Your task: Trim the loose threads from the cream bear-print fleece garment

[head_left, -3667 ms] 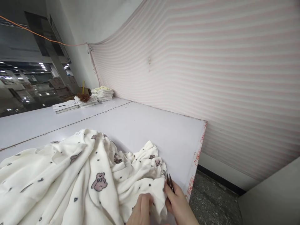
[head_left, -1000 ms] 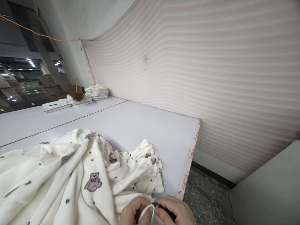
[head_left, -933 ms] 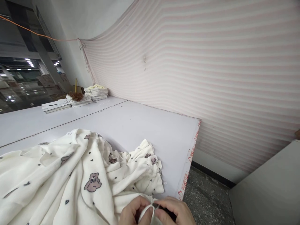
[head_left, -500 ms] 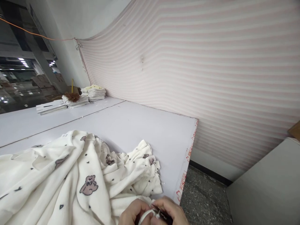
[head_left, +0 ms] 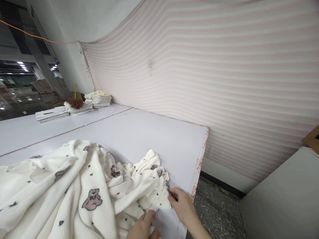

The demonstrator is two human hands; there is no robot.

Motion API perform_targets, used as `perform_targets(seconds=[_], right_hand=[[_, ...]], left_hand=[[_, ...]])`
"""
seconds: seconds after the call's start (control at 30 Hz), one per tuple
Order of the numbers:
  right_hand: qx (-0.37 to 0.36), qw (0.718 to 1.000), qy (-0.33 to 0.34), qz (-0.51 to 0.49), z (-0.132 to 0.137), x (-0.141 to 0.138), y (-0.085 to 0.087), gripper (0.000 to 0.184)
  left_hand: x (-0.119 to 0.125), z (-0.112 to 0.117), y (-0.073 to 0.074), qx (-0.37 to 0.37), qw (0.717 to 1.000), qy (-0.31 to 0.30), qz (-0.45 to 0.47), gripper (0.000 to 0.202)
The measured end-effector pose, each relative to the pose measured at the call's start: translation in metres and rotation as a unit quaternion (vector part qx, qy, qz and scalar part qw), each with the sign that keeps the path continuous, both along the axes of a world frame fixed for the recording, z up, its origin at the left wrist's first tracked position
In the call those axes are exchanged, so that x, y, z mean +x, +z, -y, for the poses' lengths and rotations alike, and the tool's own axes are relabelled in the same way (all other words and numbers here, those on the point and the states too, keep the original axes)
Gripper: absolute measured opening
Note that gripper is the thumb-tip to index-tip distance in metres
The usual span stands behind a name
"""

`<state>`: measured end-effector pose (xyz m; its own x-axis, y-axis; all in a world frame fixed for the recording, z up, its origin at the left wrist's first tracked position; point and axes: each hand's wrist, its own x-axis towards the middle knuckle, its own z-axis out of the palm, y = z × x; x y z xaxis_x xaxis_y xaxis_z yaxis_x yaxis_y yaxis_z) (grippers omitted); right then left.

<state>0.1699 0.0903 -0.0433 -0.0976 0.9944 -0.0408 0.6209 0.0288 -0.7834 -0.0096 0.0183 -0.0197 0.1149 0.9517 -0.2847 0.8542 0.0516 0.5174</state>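
A white garment (head_left: 99, 186) printed with brown bears and small dark marks lies bunched over the left and middle of the table. My right hand (head_left: 183, 204) is closed on dark thread snips (head_left: 173, 195), whose tip points at the ruffled edge of the cloth. Low in the picture, my left hand (head_left: 143, 227) rests against the lower part of the garment, its visible fingers apart; the frame's bottom edge cuts off the rest of it.
Stacks of folded white cloth (head_left: 98, 100) and a flat white pile (head_left: 52, 114) stand at the table's far left. The pale table (head_left: 159, 132) ends in a taped right edge. A striped sheet (head_left: 199, 66) hangs behind. At right is a grey panel (head_left: 279, 196).
My hands were together at the bottom, pinching a bit of white cloth by the snips. The right hand has moved up and right with the snips; the left has drawn slightly left.
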Motion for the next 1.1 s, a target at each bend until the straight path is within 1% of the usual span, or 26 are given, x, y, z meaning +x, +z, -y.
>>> perform_targets(seconds=[0.1,0.2,0.27,0.37,0.47,0.53,0.6,0.7,0.77,0.83,0.93,1.1], right_hand=[[0.005,1.000,-0.006,-0.015,0.001,0.001,0.001,0.019],[0.006,0.998,0.005,-0.061,0.006,0.003,0.005,0.021],[-0.004,0.995,0.018,-0.098,0.011,0.002,0.007,0.020],[-0.017,0.988,0.045,-0.147,0.023,-0.001,0.010,0.020],[-0.020,0.982,0.071,-0.176,0.033,-0.002,0.016,0.021],[-0.017,0.981,0.076,-0.180,0.039,0.002,0.023,0.017],[-0.002,0.984,0.084,-0.155,0.043,0.009,0.032,0.013],[0.052,0.991,0.107,-0.058,0.048,0.018,0.049,0.025],[0.078,0.988,0.136,0.009,0.050,0.020,0.060,0.028],[0.084,0.980,0.175,0.045,0.051,0.020,0.068,0.028],[0.087,0.973,0.210,0.041,0.049,0.018,0.075,0.026],[0.079,0.976,0.200,0.040,0.047,0.015,0.077,0.023]], left_hand=[[0.019,-0.012,-0.001,0.039,0.999,0.005,-0.037,0.038],[0.036,-0.023,-0.003,0.096,0.993,0.027,-0.058,0.033],[0.041,-0.027,-0.007,0.129,0.989,0.042,-0.056,0.028],[0.039,-0.025,-0.015,0.176,0.982,0.051,-0.037,0.023],[0.029,-0.016,-0.021,0.225,0.973,0.048,0.000,0.029],[0.021,-0.010,-0.023,0.254,0.966,0.051,0.027,0.028],[0.015,-0.004,-0.023,0.274,0.959,0.054,0.049,0.026],[0.010,0.002,-0.021,0.311,0.944,0.062,0.095,0.023],[0.009,0.004,-0.020,0.340,0.927,0.074,0.141,0.021],[0.009,0.005,-0.019,0.359,0.912,0.082,0.178,0.020],[0.009,0.006,-0.020,0.369,0.906,0.077,0.194,0.021],[0.008,0.008,-0.020,0.381,0.902,0.081,0.184,0.020]])
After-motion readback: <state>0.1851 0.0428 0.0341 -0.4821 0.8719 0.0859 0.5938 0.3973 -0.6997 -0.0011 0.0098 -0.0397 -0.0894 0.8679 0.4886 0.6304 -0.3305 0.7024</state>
